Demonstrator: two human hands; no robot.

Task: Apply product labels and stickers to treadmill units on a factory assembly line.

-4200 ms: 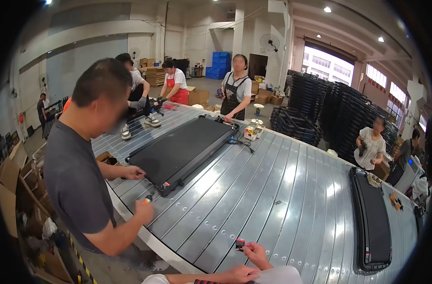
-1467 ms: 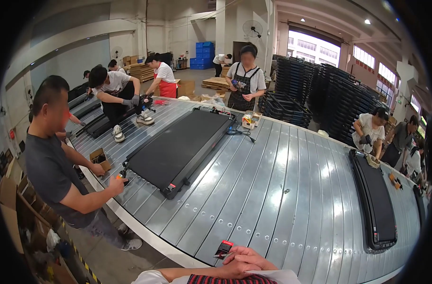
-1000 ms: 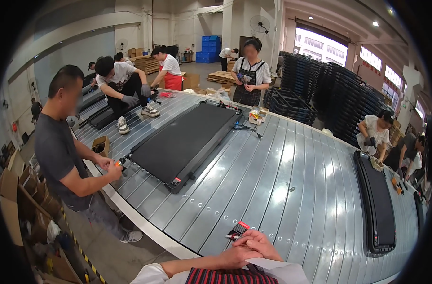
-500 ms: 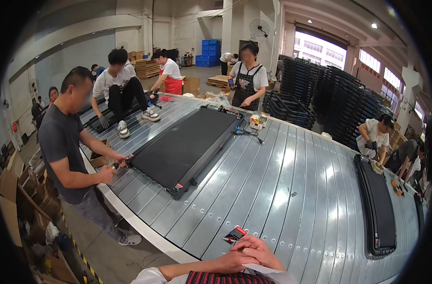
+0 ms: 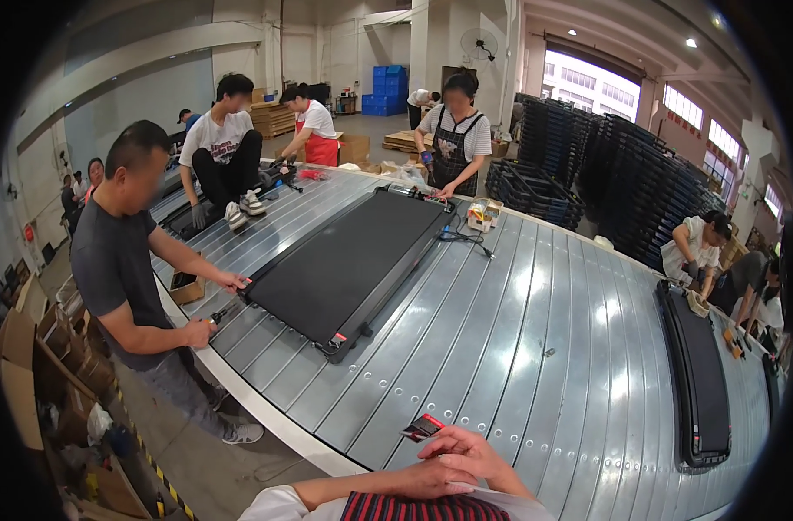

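From the head view, the two bare hands are brought together low at the near edge of the metal counter. A small red and black card is pinched by the curled fingers of the right hand, and its free end is pointed out over the counter, toward the left. The left hand is tucked just under the right one, touching it; its fingers are partly covered, so whether anything is gripped there cannot be told.

Farther up, a long black treadmill is laid flat on the counter, well apart from both hands. A hand tool is held at its near left by a co-worker in a dark shirt. At its far end, a white box and a black cable are seen beside it. On the right, a second treadmill is laid lengthwise.
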